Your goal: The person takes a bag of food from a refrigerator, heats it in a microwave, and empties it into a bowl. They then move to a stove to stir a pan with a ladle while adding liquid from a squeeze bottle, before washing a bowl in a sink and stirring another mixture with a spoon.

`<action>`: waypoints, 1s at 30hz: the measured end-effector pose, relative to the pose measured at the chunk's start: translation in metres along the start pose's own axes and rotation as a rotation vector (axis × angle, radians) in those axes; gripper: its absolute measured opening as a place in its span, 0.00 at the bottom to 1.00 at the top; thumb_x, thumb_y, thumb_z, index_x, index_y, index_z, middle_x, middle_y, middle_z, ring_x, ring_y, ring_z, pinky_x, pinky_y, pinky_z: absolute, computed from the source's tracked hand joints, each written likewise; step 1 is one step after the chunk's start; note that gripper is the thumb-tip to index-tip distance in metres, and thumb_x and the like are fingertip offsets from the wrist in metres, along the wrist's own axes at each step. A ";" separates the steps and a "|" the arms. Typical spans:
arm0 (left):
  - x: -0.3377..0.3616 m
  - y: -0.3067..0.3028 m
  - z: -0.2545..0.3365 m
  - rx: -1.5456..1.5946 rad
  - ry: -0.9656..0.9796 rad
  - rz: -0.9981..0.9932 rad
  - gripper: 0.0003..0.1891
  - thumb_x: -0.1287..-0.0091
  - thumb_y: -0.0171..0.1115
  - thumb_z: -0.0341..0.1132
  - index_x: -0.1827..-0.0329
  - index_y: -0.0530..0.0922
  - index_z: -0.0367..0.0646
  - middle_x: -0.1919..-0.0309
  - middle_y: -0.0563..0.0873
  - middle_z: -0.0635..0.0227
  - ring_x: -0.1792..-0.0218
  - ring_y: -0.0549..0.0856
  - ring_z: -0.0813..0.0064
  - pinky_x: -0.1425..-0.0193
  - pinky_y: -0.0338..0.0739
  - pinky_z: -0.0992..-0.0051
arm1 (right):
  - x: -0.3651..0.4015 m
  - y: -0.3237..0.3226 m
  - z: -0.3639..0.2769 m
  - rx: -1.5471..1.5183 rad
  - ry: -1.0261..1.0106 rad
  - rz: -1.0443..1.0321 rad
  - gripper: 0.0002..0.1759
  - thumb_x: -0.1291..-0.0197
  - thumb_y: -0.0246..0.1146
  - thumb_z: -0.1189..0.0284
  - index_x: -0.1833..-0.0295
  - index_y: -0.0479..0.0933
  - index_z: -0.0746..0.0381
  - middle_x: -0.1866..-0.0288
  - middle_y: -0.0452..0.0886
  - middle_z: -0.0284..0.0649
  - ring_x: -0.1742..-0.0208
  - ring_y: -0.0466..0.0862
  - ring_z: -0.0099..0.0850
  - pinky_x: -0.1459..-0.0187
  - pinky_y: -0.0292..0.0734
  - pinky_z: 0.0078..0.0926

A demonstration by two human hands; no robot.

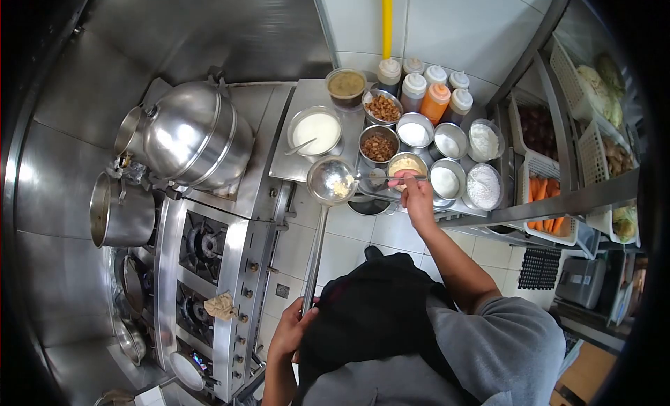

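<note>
Your left hand (294,328) grips the ladle (322,174), its bowl at your 11 o'clock with pale bits (342,185) inside. Your right hand (413,191) pinches a spoon (382,177) over the yellow tin (403,164), at the bowl's 3 o'clock. You seem to be spooning into the ladle; the next move calls for a level bowl.

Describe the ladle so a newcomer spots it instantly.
From the steel stove, look right to the metal counter. At its near left edge, the ladle shows a round steel cup with pale bits inside. Unlike the neighbouring bowl of white contents, it has a long straight handle running down to the person's left hand.
</note>
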State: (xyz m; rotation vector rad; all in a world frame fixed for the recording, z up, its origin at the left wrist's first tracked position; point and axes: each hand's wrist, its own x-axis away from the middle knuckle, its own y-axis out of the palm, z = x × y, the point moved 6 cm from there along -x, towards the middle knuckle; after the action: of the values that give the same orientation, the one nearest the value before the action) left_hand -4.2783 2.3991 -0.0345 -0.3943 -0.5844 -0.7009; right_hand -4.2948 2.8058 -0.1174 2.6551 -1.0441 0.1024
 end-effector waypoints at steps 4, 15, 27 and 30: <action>0.000 -0.001 -0.006 0.067 -0.001 0.019 0.14 0.25 0.63 0.36 0.41 0.80 0.41 0.74 0.72 0.83 0.74 0.67 0.90 0.71 0.60 0.82 | 0.000 -0.028 -0.029 0.075 -0.122 0.097 0.18 0.21 0.51 0.61 0.49 0.79 0.63 0.62 0.88 0.39 0.83 0.66 0.15 0.82 0.60 0.16; -0.002 -0.007 0.002 0.116 -0.067 0.037 0.13 0.25 0.61 0.34 0.41 0.78 0.40 0.74 0.74 0.81 0.76 0.69 0.89 0.73 0.62 0.82 | 0.046 -0.078 -0.080 0.626 -0.326 0.159 0.13 0.24 0.53 0.71 0.50 0.81 0.66 0.58 0.88 0.40 0.73 0.80 0.29 0.70 0.75 0.29; -0.012 -0.003 0.010 0.106 -0.063 -0.022 0.14 0.24 0.60 0.35 0.39 0.76 0.41 0.77 0.74 0.78 0.78 0.72 0.86 0.75 0.63 0.80 | 0.115 -0.095 -0.015 0.882 -0.562 0.131 0.16 0.32 0.59 0.81 0.40 0.80 0.61 0.45 0.85 0.52 0.45 0.86 0.51 0.46 0.83 0.39; -0.014 -0.004 0.008 0.085 -0.024 -0.022 0.15 0.24 0.60 0.36 0.39 0.76 0.41 0.78 0.74 0.78 0.79 0.72 0.86 0.76 0.62 0.81 | 0.111 -0.110 -0.016 0.890 -0.519 0.220 0.13 0.25 0.55 0.76 0.42 0.80 0.64 0.47 0.86 0.52 0.48 0.87 0.49 0.47 0.82 0.38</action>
State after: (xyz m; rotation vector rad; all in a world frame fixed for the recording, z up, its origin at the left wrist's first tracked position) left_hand -4.2926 2.4068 -0.0364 -0.3175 -0.6397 -0.6909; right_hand -4.1380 2.8142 -0.1092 3.4415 -1.7880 -0.1186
